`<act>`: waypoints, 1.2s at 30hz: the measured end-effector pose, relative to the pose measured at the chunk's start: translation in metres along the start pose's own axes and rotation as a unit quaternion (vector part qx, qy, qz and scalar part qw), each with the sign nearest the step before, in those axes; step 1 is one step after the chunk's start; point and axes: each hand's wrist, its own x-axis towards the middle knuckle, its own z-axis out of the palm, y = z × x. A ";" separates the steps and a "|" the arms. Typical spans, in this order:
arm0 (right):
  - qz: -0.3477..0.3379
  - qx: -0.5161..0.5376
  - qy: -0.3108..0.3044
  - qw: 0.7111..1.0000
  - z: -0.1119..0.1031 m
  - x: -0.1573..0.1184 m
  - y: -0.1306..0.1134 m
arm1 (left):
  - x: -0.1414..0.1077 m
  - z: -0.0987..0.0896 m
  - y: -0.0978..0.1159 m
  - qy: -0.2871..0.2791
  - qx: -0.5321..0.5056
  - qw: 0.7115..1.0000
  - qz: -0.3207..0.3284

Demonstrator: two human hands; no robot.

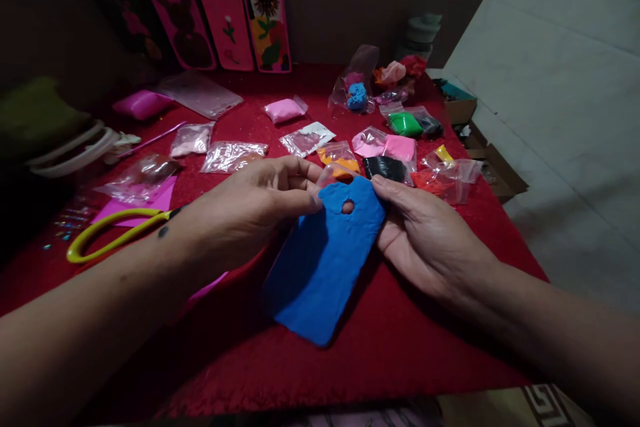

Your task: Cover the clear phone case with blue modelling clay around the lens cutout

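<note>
In the middle of the frame both hands hold a phone case [323,263] coated in blue clay, tilted so its top end lifts toward the person while the lower end rests near the red cloth [400,347]. The left hand [250,210] pinches the upper left corner, thumb pressed on the clay beside the round camera hole, as if to steady it there. The right hand [425,240] cups the upper right edge from beneath, fingers closed against the side, so the case is braced from both sides. The clay looks matte and slightly lumpy, with dents across its flat, rounded-corner face.

At left centre lie scissors [117,230] with yellow loop handles, on pink paper. Small crinkly plastic bags of clay [400,123] in green, pink, black and orange are scattered across the upper middle. Along the top left, decorated pink cases [223,13] lean upright against the dark wall, displayed side by side.
</note>
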 end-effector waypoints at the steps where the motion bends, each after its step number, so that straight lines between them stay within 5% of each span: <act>1: -0.001 0.006 -0.008 1.000 -0.001 0.000 0.000 | 0.001 -0.003 0.001 -0.003 0.014 1.000 -0.012; 11: 0.051 0.017 0.005 0.999 -0.003 -0.001 -0.010 | 0.000 -0.012 0.009 -0.014 0.071 0.996 -0.042; 21: 0.140 -0.160 -0.131 0.968 -0.010 -0.004 -0.017 | -0.004 -0.010 0.011 -0.105 0.212 0.971 -0.042; 27: 0.122 -0.169 -0.087 0.974 -0.010 -0.006 -0.018 | -0.005 -0.009 0.018 -0.096 0.273 0.957 -0.037; 36: 0.101 -0.266 -0.118 0.951 -0.014 -0.006 -0.018 | -0.009 -0.003 0.021 -0.104 0.239 0.960 -0.100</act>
